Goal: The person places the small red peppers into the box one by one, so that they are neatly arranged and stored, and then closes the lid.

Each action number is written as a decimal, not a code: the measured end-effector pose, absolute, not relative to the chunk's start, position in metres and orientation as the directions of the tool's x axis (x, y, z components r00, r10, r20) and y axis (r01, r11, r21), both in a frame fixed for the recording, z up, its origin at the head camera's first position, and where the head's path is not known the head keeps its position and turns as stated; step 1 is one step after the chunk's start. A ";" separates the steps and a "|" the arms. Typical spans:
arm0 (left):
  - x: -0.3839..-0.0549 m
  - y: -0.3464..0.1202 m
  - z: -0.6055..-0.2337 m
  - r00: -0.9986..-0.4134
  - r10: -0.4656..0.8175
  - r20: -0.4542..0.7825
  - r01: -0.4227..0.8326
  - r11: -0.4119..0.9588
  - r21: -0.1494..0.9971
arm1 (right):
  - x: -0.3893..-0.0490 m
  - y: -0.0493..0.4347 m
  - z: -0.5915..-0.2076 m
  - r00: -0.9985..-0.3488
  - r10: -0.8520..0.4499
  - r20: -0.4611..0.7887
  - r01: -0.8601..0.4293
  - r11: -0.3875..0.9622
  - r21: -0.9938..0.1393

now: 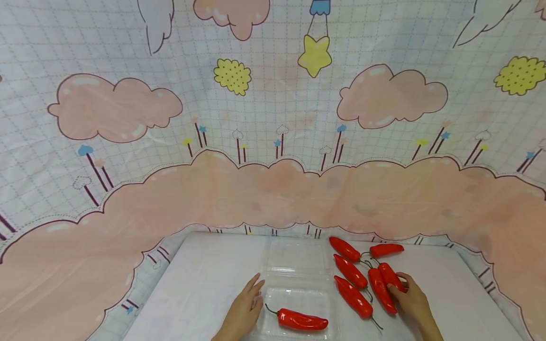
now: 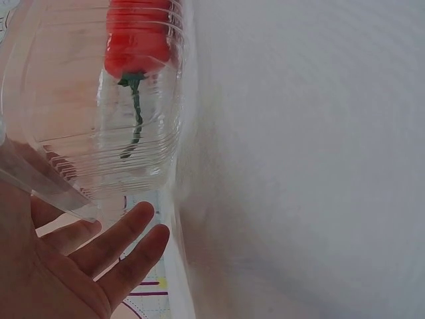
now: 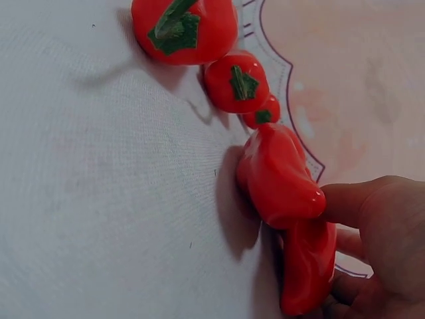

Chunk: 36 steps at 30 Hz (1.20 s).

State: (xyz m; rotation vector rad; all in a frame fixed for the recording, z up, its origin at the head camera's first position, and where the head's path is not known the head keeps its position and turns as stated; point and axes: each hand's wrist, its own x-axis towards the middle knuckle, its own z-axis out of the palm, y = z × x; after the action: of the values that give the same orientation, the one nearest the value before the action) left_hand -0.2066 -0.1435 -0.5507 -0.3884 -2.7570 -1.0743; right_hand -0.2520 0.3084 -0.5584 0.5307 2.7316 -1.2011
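Note:
In the head view, a red pepper point(image 1: 303, 320) with a green stem lies in the near half of a clear plastic clamshell box point(image 1: 298, 297). My left hand point(image 1: 244, 308) is at that box's left edge. Its fingers are loosely extended in the left wrist view, close by the clear wall point(image 2: 60, 113); whether the thumb holds the rim is hidden. My right hand point(image 1: 411, 299) pinches the rightmost red pepper point(image 1: 389, 274) near its lower end, thumb on one side, fingers on the other. Against it lies another red pepper point(image 1: 381, 289), its tip by my thumb in the right wrist view.
The box's lid half point(image 1: 298, 255) lies flat behind the near half. Several more red peppers, such as one at the front point(image 1: 353, 297) and one at the back point(image 1: 386, 249), lie right of the box on the white table point(image 1: 200, 274). A patterned cloth point(image 1: 273, 194) rises behind.

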 end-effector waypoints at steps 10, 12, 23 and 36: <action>-0.208 -0.143 -0.550 -0.953 0.180 0.244 0.297 0.717 0.630 | -0.249 0.312 -0.553 -0.935 0.296 -0.196 0.344 0.622 -0.703; -0.208 -0.143 -0.549 -0.955 0.178 0.238 0.292 0.713 0.638 | -0.247 0.314 -0.552 -0.933 0.301 -0.196 0.348 0.620 -0.703; -0.206 -0.142 -0.551 -0.957 0.185 0.224 0.287 0.719 0.633 | -0.239 0.315 -0.546 -0.925 0.325 -0.197 0.362 0.596 -0.717; -0.207 -0.142 -0.550 -0.955 0.190 0.229 0.294 0.721 0.627 | -0.236 0.311 -0.529 -0.937 0.309 -0.163 0.319 0.570 -0.757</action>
State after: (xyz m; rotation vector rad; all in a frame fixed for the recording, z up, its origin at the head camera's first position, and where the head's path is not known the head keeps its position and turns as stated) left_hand -0.2065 -0.1424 -0.5500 -0.3926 -2.7755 -1.0489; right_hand -0.2363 0.3105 -0.5286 0.5548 2.7725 -1.3412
